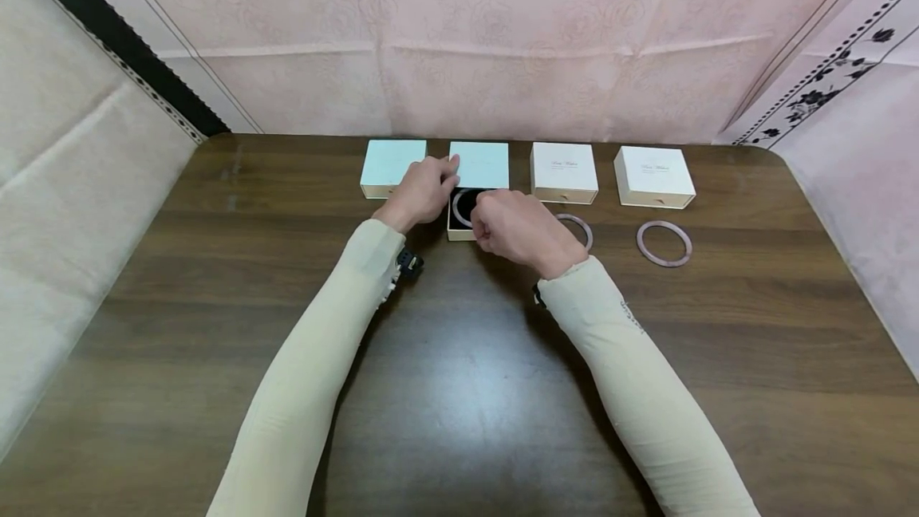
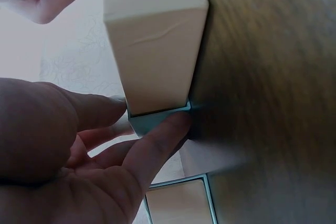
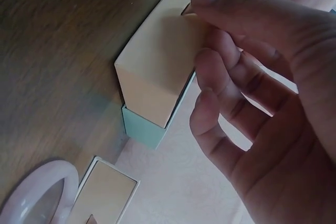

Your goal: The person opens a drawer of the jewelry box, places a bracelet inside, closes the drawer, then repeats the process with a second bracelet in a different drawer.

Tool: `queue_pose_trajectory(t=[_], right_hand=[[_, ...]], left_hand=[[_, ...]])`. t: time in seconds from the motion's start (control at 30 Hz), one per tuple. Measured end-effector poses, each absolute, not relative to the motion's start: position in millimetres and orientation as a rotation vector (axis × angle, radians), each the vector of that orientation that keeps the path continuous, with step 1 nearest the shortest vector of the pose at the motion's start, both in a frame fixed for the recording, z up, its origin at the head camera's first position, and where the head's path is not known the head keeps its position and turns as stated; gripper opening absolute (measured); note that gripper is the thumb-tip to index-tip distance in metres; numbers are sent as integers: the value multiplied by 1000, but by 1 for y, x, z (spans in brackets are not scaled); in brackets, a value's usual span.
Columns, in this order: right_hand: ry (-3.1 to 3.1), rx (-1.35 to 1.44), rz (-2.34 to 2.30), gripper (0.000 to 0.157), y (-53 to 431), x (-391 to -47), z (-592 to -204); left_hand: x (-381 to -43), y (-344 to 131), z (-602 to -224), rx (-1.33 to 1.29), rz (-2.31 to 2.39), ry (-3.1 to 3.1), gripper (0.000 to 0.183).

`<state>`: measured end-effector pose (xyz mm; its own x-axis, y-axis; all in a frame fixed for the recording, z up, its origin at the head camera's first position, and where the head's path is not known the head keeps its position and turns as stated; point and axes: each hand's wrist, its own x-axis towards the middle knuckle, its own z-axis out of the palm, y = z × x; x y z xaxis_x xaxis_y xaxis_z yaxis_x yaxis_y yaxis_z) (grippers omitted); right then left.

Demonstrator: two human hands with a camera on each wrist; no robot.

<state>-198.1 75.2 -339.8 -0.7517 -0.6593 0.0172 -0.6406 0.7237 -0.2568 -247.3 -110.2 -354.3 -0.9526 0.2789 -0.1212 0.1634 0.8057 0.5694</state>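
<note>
- The drawer (image 1: 459, 235) of the second turquoise box (image 1: 479, 164) is seen drawn out on the bench (image 1: 459, 389), a bangle (image 1: 455, 211) lying inside on dark lining.
- The box's sleeve is pinched at its edge by the left hand (image 1: 425, 191); the drawer's pull tab (image 3: 187, 10) is pinched by the right hand (image 1: 522, 231), finger and thumb pressed together in a narrow grip.
- Should the tab be tugged too far, the drawer could be freed of its sleeve and the bangle tipped onto hard wood.
- Under a skewed pull, the tab could be torn or the drawer jammed.
- If the sleeve is held too loosely, the whole box could be dragged along.
- A loose bangle (image 1: 586, 231), partly hidden behind the right hand, could be nudged by the wrist.
- Small print is carried on both white boxes, the nearer (image 1: 564, 168) and the farther (image 1: 655, 171), too fine to be read; lettering on the right sleeve (image 1: 632, 315) is likewise illegible. No brand can be confirmed.
</note>
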Motion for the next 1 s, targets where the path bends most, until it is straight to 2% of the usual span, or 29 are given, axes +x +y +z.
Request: queue_pose_trajectory(t=[0.5,1.0], right_hand=[[2882,-1111,-295,23,77,-197,-341],[2901,-1097,-283,27,76,-196,-342]], left_hand=[[-247,-109,-353,320,852,2776,49],[-248,-109,-353,315,829,2761,49]])
